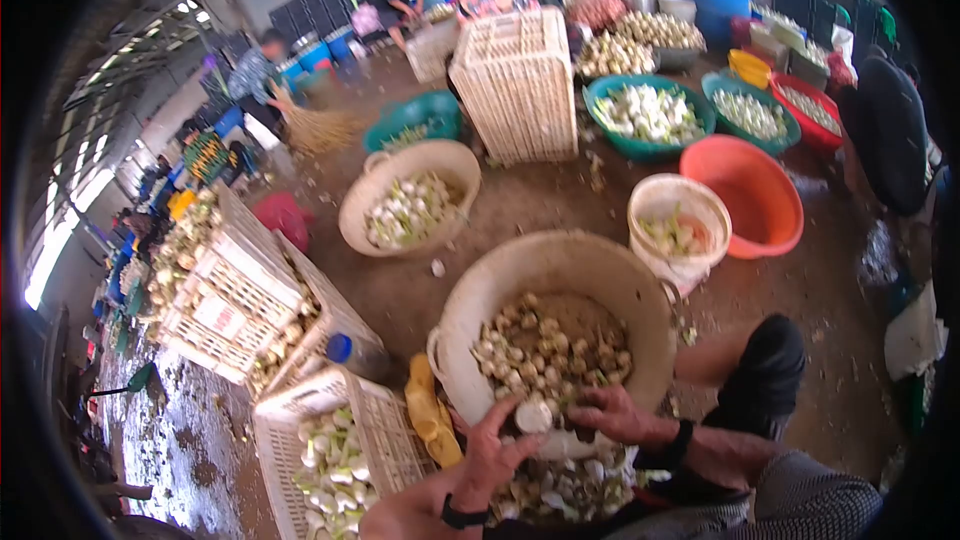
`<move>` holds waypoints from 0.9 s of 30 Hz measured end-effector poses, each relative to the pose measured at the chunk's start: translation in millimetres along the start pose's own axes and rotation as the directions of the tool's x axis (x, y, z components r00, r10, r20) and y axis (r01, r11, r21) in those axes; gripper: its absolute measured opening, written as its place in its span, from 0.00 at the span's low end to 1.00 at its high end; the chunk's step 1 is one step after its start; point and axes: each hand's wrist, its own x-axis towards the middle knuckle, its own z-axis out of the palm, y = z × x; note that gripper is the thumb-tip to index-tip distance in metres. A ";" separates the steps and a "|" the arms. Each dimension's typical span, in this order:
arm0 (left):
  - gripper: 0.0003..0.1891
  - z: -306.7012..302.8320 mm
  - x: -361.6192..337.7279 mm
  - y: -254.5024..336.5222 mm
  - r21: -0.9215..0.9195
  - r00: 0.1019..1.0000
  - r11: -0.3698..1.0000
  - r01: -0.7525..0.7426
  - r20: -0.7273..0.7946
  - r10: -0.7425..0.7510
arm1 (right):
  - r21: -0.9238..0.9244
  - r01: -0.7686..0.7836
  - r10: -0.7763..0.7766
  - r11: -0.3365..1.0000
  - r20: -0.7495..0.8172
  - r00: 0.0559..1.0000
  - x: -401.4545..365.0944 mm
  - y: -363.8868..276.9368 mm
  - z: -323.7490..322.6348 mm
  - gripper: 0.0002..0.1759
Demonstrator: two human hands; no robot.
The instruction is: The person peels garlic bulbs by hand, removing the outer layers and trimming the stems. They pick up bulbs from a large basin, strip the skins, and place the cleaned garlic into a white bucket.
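Label (220,313) on the tilted crate (240,278), left side: pale panel, reddish marks, too small to read. Crate is off-white slatted plastic, brownish bulbs beside and behind it.

Left hand (497,443): thumb and fingers curled around a white bulb (534,416), round, smooth, pale face up. Bulb sits between both hands, above the near rim of the large basin (642,315). Right hand (612,414): fingers bent, close against the bulb's right side; something dark shows at the fingertips, can't tell what, nor whether they grip it. Dark bands on both wrists.

Large basin: beige, round, scuffed and soil-stained inside, loop handles on the sides. Holds small roundish brown bulbs (545,350), dirty, heaped toward the middle. Pale bulbs with green stems (560,490) pile up below the near rim, partly hidden by the arms.

Left of the basin: crumpled yellow item (432,415), clear container with blue lid (350,352), open-slatted crate (395,430) of white bulbs. Beyond: beige oval tub (358,210) with green-white bulbs, tall slatted crate (515,80). Right: whitish bucket (650,202) with trimmings inside, overlapping a smooth orange-red basin (760,190).
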 end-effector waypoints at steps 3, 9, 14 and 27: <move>0.33 5.3 -1.7 3.0 -0.113 0.998 0.992 0.061 0.000 -0.061 | 0.037 0.011 -0.012 0.999 0.036 0.999 -1.7 -8.9 -0.1 0.17; 0.31 7.2 3.1 11.2 0.149 1.000 0.989 -0.025 0.001 0.025 | -0.001 -0.028 0.028 1.000 0.051 0.998 -0.7 -11.6 3.0 0.19; 0.30 10.7 4.8 13.3 0.343 0.990 0.929 -0.136 0.070 0.119 | -0.159 -0.016 0.021 0.987 0.030 0.999 1.0 -12.4 2.8 0.18; 0.30 19.0 1.8 18.7 0.581 0.985 0.797 -0.162 0.138 0.099 | -0.317 0.226 -0.206 0.921 0.097 0.974 3.1 25.9 5.6 0.11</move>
